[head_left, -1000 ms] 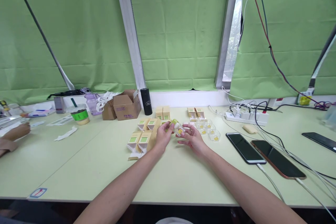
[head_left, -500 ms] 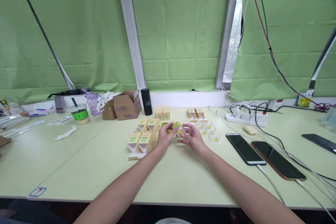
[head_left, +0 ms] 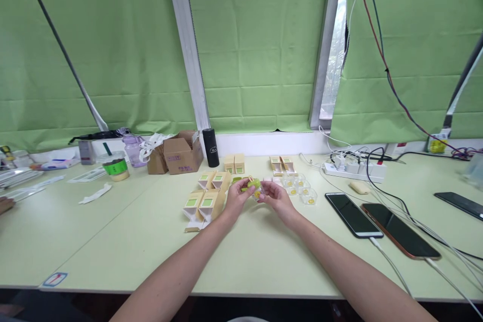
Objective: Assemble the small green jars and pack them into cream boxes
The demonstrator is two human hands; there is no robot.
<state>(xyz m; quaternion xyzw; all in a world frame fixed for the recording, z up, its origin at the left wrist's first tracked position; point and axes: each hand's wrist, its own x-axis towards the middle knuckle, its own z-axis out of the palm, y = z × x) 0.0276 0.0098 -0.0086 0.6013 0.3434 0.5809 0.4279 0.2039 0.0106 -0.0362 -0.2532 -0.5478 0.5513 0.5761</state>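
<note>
Over the middle of the table, my left hand point(head_left: 236, 197) is closed on a small green lid with a loop point(head_left: 254, 183). My right hand point(head_left: 278, 200) pinches a small clear cup point(head_left: 258, 194) with something yellow in it. The lid sits at the cup's top; whether it is fastened I cannot tell. Several similar clear cups point(head_left: 310, 197) with yellow insides stand right of my right hand. Left of my left hand are several open cream boxes point(head_left: 208, 201) with green windows. More green pieces point(head_left: 237, 179) lie partly hidden behind my left hand.
Two cream boxes point(head_left: 234, 164) and two open ones point(head_left: 282, 165) stand at the back. A black bottle point(head_left: 211, 148) and a cardboard box point(head_left: 183, 153) are back left. Phones point(head_left: 353, 215) with cables and a power strip point(head_left: 354, 170) lie right. Another person's hand point(head_left: 5, 205) shows far left.
The green lid and the clear cup have come together and sit more upright. My right fingers have drawn in, from spread around the cup to a closer pinch.
</note>
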